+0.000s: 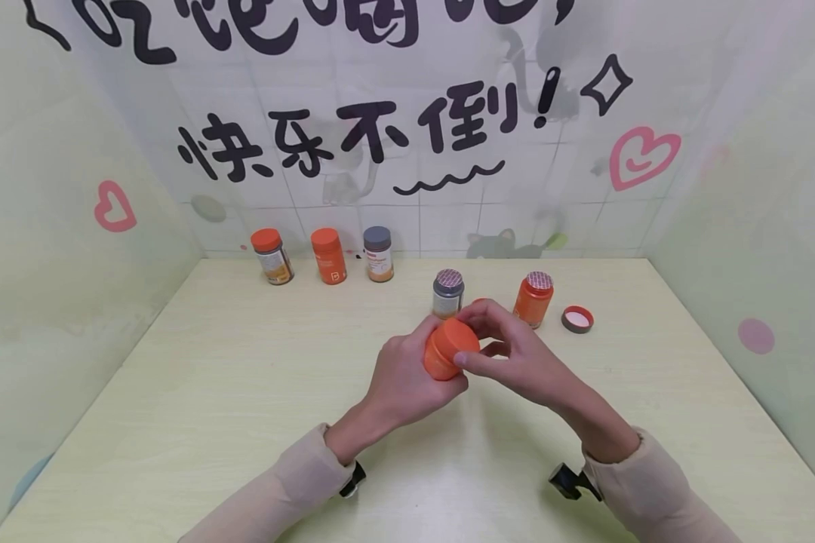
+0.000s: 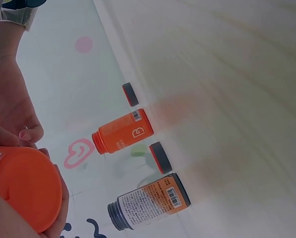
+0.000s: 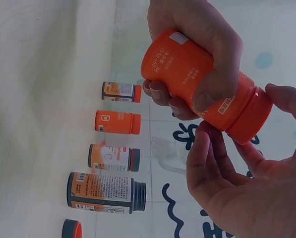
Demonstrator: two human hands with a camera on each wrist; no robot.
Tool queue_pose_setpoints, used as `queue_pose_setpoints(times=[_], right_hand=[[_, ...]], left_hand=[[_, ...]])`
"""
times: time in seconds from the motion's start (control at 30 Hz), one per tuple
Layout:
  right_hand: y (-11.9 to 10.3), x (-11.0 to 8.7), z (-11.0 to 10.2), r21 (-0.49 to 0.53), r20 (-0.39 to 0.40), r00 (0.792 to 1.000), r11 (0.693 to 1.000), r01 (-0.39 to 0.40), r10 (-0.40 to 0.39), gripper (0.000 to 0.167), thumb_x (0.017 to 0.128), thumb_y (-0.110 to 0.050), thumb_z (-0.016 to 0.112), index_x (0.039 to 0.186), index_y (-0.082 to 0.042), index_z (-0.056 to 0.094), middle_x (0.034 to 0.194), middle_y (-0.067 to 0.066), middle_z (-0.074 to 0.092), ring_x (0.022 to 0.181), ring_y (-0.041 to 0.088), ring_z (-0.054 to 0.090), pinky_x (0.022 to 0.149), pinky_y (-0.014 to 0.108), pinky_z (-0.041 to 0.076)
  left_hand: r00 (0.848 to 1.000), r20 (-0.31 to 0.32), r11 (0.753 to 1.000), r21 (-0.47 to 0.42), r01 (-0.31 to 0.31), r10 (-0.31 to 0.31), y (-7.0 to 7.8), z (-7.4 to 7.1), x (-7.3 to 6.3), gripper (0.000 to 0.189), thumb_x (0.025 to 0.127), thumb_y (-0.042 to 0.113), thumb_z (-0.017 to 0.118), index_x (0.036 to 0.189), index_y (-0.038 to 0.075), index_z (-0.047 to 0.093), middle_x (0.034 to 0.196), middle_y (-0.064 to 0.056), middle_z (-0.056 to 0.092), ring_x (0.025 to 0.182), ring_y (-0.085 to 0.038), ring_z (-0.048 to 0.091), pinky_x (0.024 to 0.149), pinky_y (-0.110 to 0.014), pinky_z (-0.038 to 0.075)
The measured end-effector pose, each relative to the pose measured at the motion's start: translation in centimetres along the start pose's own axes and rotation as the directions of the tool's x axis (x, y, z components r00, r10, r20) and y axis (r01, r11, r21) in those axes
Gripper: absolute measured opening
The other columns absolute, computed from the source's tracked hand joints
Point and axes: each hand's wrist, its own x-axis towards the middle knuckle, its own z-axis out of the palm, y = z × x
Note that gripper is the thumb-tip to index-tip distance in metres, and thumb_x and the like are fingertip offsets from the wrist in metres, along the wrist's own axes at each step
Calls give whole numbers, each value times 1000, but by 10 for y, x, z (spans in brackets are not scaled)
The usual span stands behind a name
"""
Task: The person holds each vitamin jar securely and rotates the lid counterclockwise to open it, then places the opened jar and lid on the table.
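An orange bottle [image 3: 180,67] with an orange cap [image 3: 251,116] is held tilted above the table. My left hand [image 1: 410,377] grips it round the body, with the thumb across the label in the right wrist view. With thumb and fingers, my right hand [image 1: 526,362] pinches the cap at its rim. The left wrist view shows the bottle's orange round base [image 2: 31,188] close up. Just beyond the hands stands a grey bottle [image 1: 447,292] without a cap, a patterned seal over its mouth. An uncapped orange bottle [image 1: 534,300] with a similar seal is beyond the right hand.
Along the back of the table stand a grey bottle with an orange cap [image 1: 274,259], a capped orange bottle [image 1: 329,258] and a white-labelled bottle with a grey cap [image 1: 378,256]. Loose caps lie at the right [image 1: 576,319] and beside the uncapped grey bottle [image 2: 160,157]. Walls enclose the table.
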Motion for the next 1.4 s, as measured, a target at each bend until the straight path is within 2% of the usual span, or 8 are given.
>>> queue_pose_setpoints(times=[0.13, 0.3, 0.53, 0.67, 0.87, 1.07, 1.17, 1.4], right_hand=[[0, 0, 0, -10, -1, 1000, 1000, -7, 7, 45, 93, -22, 72, 133, -15, 55, 123, 7, 65, 113, 27, 63, 89, 42, 56], [0, 1, 2, 4, -23, 999, 1000, -30, 30, 40, 92, -22, 74, 127, -12, 56, 120, 7, 63, 111, 27, 63, 88, 42, 54], [2, 0, -1, 0, 13, 1000, 1000, 15, -15, 39, 93, -21, 72, 129, -14, 57, 122, 6, 65, 113, 27, 63, 87, 41, 56], [1, -1, -2, -16, 16, 1000, 1000, 9, -9, 43, 92, -22, 73, 131, -15, 56, 123, 5, 65, 114, 27, 63, 88, 43, 56], [2, 0, 0, -11, -4, 1000, 1000, -18, 18, 37, 92, -23, 74, 124, -14, 59, 117, 7, 65, 111, 26, 63, 86, 42, 55], [3, -1, -1, -30, 29, 999, 999, 20, -19, 42, 94, -22, 71, 134, -17, 58, 125, 5, 64, 115, 26, 63, 88, 41, 56], [2, 0, -1, -34, 31, 999, 999, 14, -13, 48, 94, -25, 72, 138, -18, 55, 125, 4, 65, 115, 26, 64, 89, 43, 55], [5, 1, 0, -10, -2, 1000, 1000, -29, 29, 40, 93, -25, 73, 126, -13, 56, 119, 7, 65, 112, 26, 63, 87, 40, 55]], left_hand=[[1000, -2, 1000, 5, 1, -1, 0, 0, 0, 46, 72, 17, 81, 113, 13, 60, 76, 5, 64, 60, -5, 54, 56, -23, 50], [1000, -6, 1000, 4, -10, 10, -2, 1, 0, 46, 71, 18, 81, 112, 14, 60, 75, 6, 64, 60, -5, 55, 55, -23, 50], [1000, 3, 1000, -2, -17, 17, -1, 1, -1, 46, 71, 17, 81, 113, 13, 60, 75, 6, 63, 59, -5, 53, 55, -23, 50], [1000, 6, 1000, -7, -13, 13, -1, 2, -1, 47, 72, 17, 81, 114, 13, 60, 77, 5, 64, 60, -5, 54, 56, -23, 51], [1000, 18, 1000, -3, -2, 3, -1, 2, -1, 48, 73, 18, 81, 115, 14, 60, 78, 6, 65, 61, -4, 55, 57, -23, 51], [1000, 20, 1000, 4, 1, -1, -2, 2, -2, 47, 72, 17, 81, 115, 14, 60, 75, 6, 63, 60, -5, 54, 56, -23, 50], [1000, 15, 1000, 11, 2, -3, -2, 2, -2, 47, 72, 18, 81, 114, 13, 60, 76, 6, 63, 60, -5, 54, 57, -23, 51], [1000, 19, 1000, 3, 5, -5, -3, 4, -2, 47, 73, 18, 81, 114, 14, 60, 78, 6, 64, 61, -5, 55, 57, -23, 51]])
